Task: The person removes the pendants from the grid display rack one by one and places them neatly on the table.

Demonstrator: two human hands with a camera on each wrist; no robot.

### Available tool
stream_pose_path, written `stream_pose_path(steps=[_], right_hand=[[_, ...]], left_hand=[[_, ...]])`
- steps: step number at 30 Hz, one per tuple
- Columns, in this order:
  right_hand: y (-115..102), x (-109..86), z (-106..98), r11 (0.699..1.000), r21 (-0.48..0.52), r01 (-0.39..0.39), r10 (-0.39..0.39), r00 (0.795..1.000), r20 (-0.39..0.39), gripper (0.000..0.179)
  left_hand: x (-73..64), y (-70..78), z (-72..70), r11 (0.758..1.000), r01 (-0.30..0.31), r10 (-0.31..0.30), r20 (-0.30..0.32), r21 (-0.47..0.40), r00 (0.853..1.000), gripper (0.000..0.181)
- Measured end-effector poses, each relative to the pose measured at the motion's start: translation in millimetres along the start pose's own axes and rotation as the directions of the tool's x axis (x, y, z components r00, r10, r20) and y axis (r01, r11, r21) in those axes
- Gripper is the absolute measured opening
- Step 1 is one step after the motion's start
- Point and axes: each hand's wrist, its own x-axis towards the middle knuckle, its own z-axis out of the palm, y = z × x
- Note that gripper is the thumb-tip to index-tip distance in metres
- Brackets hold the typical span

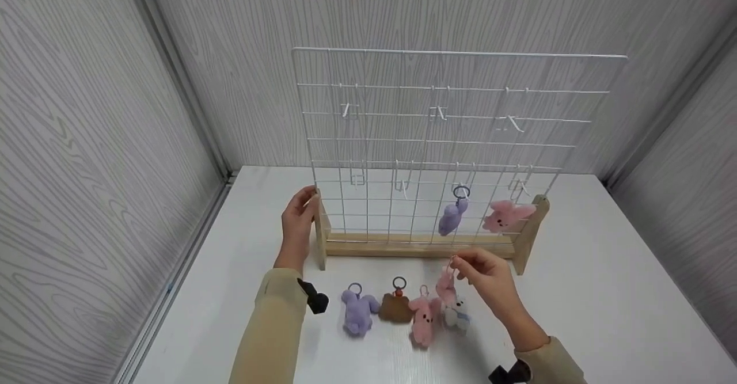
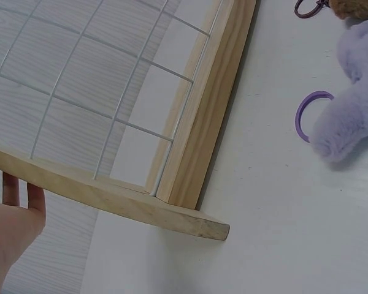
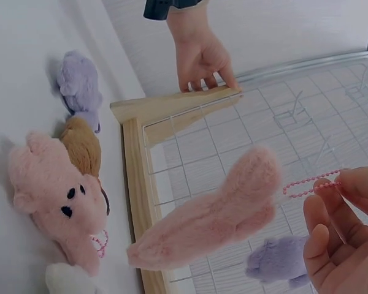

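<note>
White table [image 1: 599,292] bears a wire rack [image 1: 426,141]; left hand [image 1: 298,218] grips its left wooden post [image 1: 320,237], right hand [image 1: 486,273] pinches a pink plush [image 1: 445,287] by its bead chain [image 3: 306,179].

Head camera is facing forward-down over the wire grid rack [image 1: 443,141]; closer wrist cameras are sharing the left hand [image 2: 13,228], the right viewing it top centre.
</note>
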Motion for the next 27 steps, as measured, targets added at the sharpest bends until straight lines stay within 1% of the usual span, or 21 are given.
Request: stream_pose_path(steps=[6,7,9,11,15,16,17,19,21,24,27], right_hand=[[4.1,-8.1,-7.2,1.000,-0.006,-0.002,0.002,1.000,-0.031,0.008],[4.3,-9.8,-8.6,1.000,-0.013,-0.009,0.009,0.999,-0.036,0.008],[4.8,-12.7,-11.1,0.999,-0.025,-0.027,0.026,0.999,-0.047,0.007],[6.1,-15.7,-13.7,0.998,-0.040,-0.049,0.047,0.997,-0.059,0.007],[22.7,-21.2,-22.7,0.993,-0.045,-0.106,0.102,0.991,-0.085,0.008],[27.7,-22.6,-25.4,0.992,-0.041,-0.116,0.112,0.990,-0.087,0.009],[32.6,-24.1,-28.2,0.992,-0.032,-0.126,0.122,0.989,-0.089,0.009],[38.9,-27.5,-33.1,0.992,-0.009,-0.129,0.127,0.988,-0.088,0.010],[41.3,-31.1,-37.2,0.992,0.014,-0.123,0.124,0.989,-0.080,0.012],[42.9,-36.9,-41.7,0.993,0.020,-0.120,0.121,0.990,-0.077,0.014],[44.5,-43.7,-45.2,0.990,0.024,-0.141,0.142,0.987,-0.080,0.013]], left_hand=[[-0.6,0.1,0.6,1.000,0.006,-0.006,-0.003,-0.004,1.000,0.034],[-1.0,0.5,0.7,1.000,0.011,-0.011,0.000,-0.010,1.000,0.035],[-5.0,6.7,1.1,1.000,0.015,-0.015,0.010,-0.009,1.000,0.035],[-5.6,7.4,0.4,1.000,0.004,-0.004,0.016,-0.010,1.000,0.035],[-9.0,12.1,0.7,1.000,-0.020,0.020,0.037,-0.014,0.999,0.038],[-9.0,12.0,0.7,1.000,-0.023,0.023,0.037,-0.018,0.999,0.037],[-10.8,15.0,1.3,1.000,-0.020,0.021,0.044,-0.021,0.999,0.038],[-14.5,21.2,2.6,0.999,-0.013,0.014,0.051,-0.031,0.999,0.037],[-15.4,23.2,3.0,1.000,-0.010,0.011,0.054,-0.023,0.998,0.036],[-14.8,22.2,3.0,1.000,-0.006,0.007,0.052,-0.018,0.999,0.036],[-12.3,16.3,2.4,1.000,0.005,-0.004,0.038,-0.026,0.999,0.036]])
